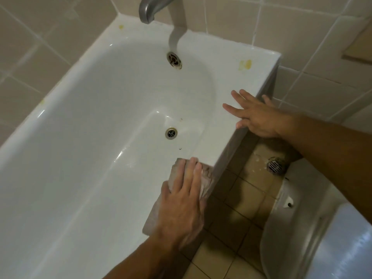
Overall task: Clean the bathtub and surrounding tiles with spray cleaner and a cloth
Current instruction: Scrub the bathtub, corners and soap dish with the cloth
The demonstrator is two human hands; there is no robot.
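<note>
Your left hand (182, 200) lies flat on the cloth (153, 218), fingers straight and pressing it down onto the near rim of the bathtub (90, 127) — the cloth's right edge hangs a little over the tub's outer side. Your right hand (255, 115) rests released, fingers spread, on the same rim farther toward the faucet end, holding nothing, its heel past the outer edge. A yellow stain (245, 65) sits on the corner of the rim beyond your right hand, and a smaller yellow spot (121, 27) marks the far corner by the wall tiles (30, 47). The spout (148, 10) juts over the overflow drain (174, 59); the floor drain (171, 133) lies in the basin. Beside the tub — a tiled floor (237, 198), a round grate (275, 165) and a toilet (322, 238).
</note>
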